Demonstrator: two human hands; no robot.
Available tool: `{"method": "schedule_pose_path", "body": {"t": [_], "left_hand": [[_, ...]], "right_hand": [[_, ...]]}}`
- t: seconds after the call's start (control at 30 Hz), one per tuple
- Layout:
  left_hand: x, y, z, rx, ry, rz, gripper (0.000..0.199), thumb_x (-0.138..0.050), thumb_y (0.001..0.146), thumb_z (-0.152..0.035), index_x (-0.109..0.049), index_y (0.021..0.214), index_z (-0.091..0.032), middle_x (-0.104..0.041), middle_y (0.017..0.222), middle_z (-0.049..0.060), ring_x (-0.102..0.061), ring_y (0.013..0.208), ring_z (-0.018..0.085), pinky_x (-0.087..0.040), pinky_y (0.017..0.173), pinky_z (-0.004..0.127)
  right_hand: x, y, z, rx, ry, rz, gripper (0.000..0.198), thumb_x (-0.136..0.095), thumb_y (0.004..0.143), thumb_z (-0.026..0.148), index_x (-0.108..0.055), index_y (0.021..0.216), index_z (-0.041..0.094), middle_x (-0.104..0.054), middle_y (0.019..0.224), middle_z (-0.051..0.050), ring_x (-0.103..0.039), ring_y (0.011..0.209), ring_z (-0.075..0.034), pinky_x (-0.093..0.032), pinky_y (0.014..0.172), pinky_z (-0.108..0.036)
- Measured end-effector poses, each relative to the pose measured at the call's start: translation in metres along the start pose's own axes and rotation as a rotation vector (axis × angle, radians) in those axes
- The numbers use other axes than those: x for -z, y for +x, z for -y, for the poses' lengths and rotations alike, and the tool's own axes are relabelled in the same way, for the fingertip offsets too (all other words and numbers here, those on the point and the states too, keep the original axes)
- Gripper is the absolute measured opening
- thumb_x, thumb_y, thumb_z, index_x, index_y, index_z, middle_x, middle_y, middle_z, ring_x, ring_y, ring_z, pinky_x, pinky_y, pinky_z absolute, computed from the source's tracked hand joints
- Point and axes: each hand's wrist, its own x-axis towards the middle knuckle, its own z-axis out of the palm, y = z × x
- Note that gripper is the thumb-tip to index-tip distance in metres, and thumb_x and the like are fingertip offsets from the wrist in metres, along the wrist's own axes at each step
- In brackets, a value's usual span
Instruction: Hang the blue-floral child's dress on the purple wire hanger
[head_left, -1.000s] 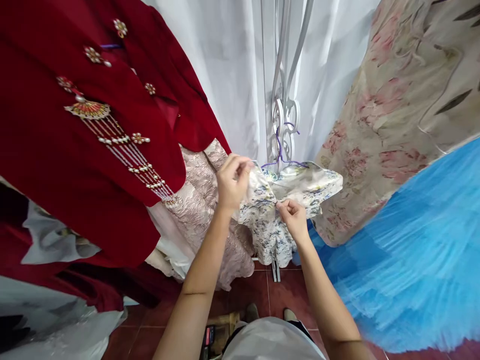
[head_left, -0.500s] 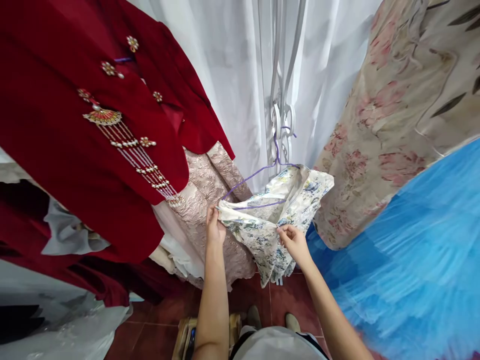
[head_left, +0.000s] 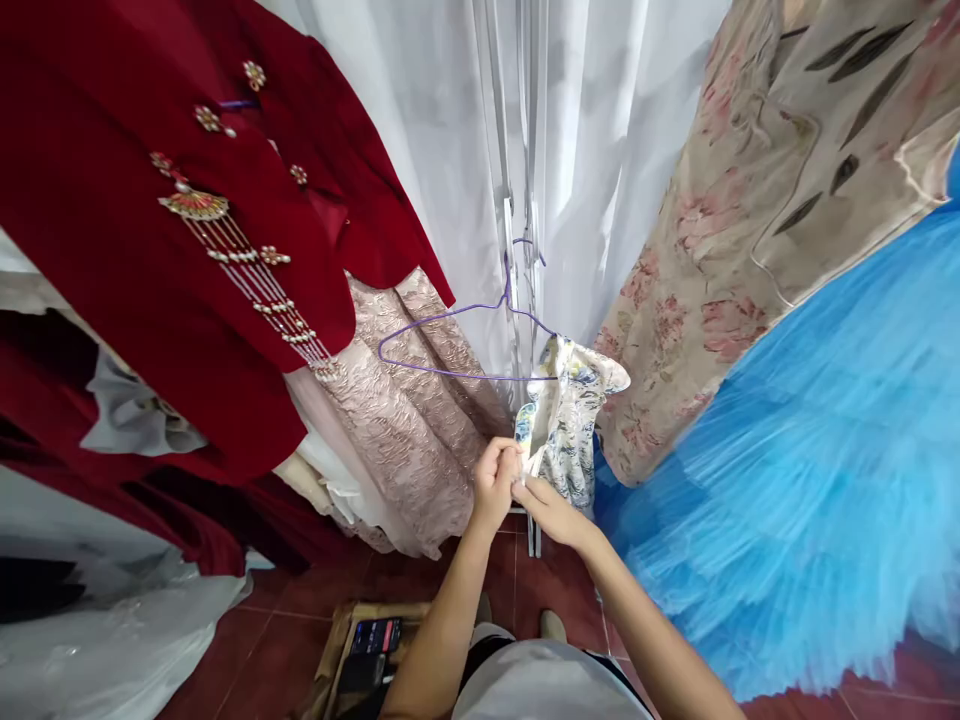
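A cream floral top [head_left: 574, 420] with blue and yellow print hangs from the right arm of a purple hanger [head_left: 450, 372]. The hanger's left arm is bare. My left hand [head_left: 495, 482] is closed, pinching the top's loose edge just below the hanger. Right against it, my right hand [head_left: 551, 508] pinches the same edge, its fingertips touching my left fingers. A narrow white strip of the cloth shows between the two hands. The exact part of the edge they hold is covered by my fingers.
At left hangs a red jacket [head_left: 292, 240] with beaded brooches, over a pink brocade skirt [head_left: 412, 440]. On the right are a beige floral dress [head_left: 675, 290] and a blue tulle skirt [head_left: 750, 480]. A white metal stand [head_left: 510, 230] rises ahead. Below, a phone [head_left: 375, 636] lies on a wooden stool [head_left: 326, 660].
The top's left shoulder has come off the hanger, whose left arm is now uncovered. My left hand has moved right and down to meet my right hand.
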Motion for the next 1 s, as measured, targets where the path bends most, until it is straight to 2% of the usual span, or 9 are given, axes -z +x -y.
{"method": "schedule_pose_path", "body": {"t": [0.13, 0.23, 0.33, 0.5, 0.63, 0.73, 0.87, 0.93, 1.0], "left_hand": [[-0.025, 0.010, -0.005, -0.050, 0.141, 0.400, 0.051, -0.041, 0.097, -0.065, -0.064, 0.103, -0.020, -0.050, 0.067, 0.000, -0.045, 0.060, 0.015, -0.040, 0.060, 0.028], [-0.039, 0.007, 0.011, -0.002, 0.190, 0.694, 0.067, -0.035, 0.093, -0.075, -0.066, 0.086, -0.017, -0.058, 0.072, 0.005, -0.054, 0.070, 0.020, -0.045, 0.066, 0.031], [-0.041, -0.011, 0.039, 0.080, 0.258, 0.783, 0.061, -0.048, 0.088, -0.073, -0.060, 0.067, -0.017, -0.055, 0.063, 0.003, -0.051, 0.065, 0.020, -0.043, 0.062, 0.030], [-0.008, -0.035, 0.062, 0.210, 0.444, 0.726, 0.039, -0.062, 0.084, -0.052, -0.061, 0.071, -0.015, -0.055, 0.066, 0.000, -0.048, 0.066, 0.016, -0.037, 0.061, 0.027], [0.026, -0.027, 0.044, 0.205, 0.404, 0.517, 0.040, -0.066, 0.081, -0.052, -0.058, 0.067, -0.016, -0.051, 0.064, -0.001, -0.045, 0.067, 0.016, -0.037, 0.062, 0.027], [0.050, -0.017, 0.018, 0.220, 0.250, 0.329, 0.041, -0.071, 0.076, -0.055, -0.060, 0.070, -0.016, -0.051, 0.064, 0.000, -0.045, 0.065, 0.016, -0.037, 0.061, 0.026], [0.088, -0.005, -0.015, 0.190, 0.103, 0.262, 0.040, -0.076, 0.073, -0.049, -0.060, 0.086, -0.015, -0.052, 0.071, -0.001, -0.047, 0.064, 0.014, -0.037, 0.058, 0.023], [0.109, 0.005, -0.025, 0.139, 0.173, 0.291, 0.035, -0.075, 0.073, -0.042, -0.058, 0.091, -0.017, -0.051, 0.073, -0.001, -0.048, 0.064, 0.014, -0.038, 0.058, 0.023], [0.131, 0.021, -0.030, 0.054, 0.400, 0.321, 0.023, -0.070, 0.076, -0.031, -0.059, 0.091, -0.018, -0.053, 0.075, -0.001, -0.051, 0.069, 0.016, -0.041, 0.063, 0.025]], "right_hand": [[0.019, -0.032, 0.001, -0.080, 0.132, 0.184, 0.050, -0.056, 0.092, 0.066, -0.061, 0.077, 0.018, -0.060, 0.073, -0.001, -0.051, 0.068, -0.017, -0.045, 0.067, -0.028], [0.052, -0.057, 0.007, -0.183, 0.107, 0.221, 0.041, -0.074, 0.083, 0.053, -0.058, 0.071, 0.017, -0.051, 0.062, 0.003, -0.042, 0.058, -0.011, -0.037, 0.056, -0.024], [0.097, -0.076, 0.013, -0.246, 0.026, 0.131, 0.030, -0.078, 0.079, 0.041, -0.063, 0.075, 0.015, -0.054, 0.063, 0.003, -0.041, 0.057, -0.011, -0.035, 0.054, -0.023], [0.161, -0.081, 0.024, -0.201, -0.165, -0.077, 0.018, -0.076, 0.077, 0.032, -0.072, 0.081, 0.014, -0.060, 0.064, 0.002, -0.045, 0.054, -0.013, -0.034, 0.050, -0.024], [0.183, -0.041, 0.041, 0.085, -0.270, -0.222, 0.015, -0.079, 0.072, 0.030, -0.073, 0.071, 0.016, -0.065, 0.072, -0.002, -0.055, 0.064, -0.018, -0.044, 0.058, -0.028], [0.184, 0.010, 0.053, 0.258, -0.281, -0.267, 0.013, -0.078, 0.073, 0.029, -0.075, 0.078, 0.018, -0.070, 0.089, -0.007, -0.063, 0.083, -0.024, -0.049, 0.074, -0.032], [0.167, 0.077, 0.059, 0.242, -0.177, -0.263, 0.019, -0.075, 0.074, 0.031, -0.075, 0.086, 0.017, -0.072, 0.089, -0.005, -0.063, 0.081, -0.022, -0.048, 0.074, -0.031], [0.155, 0.099, 0.058, 0.224, -0.094, -0.289, 0.020, -0.075, 0.073, 0.034, -0.072, 0.081, 0.016, -0.068, 0.076, -0.001, -0.059, 0.069, -0.018, -0.046, 0.065, -0.028], [0.146, 0.110, 0.056, 0.230, -0.033, -0.344, 0.021, -0.077, 0.070, 0.036, -0.068, 0.074, 0.017, -0.063, 0.067, 0.002, -0.053, 0.062, -0.015, -0.041, 0.058, -0.025]]}}
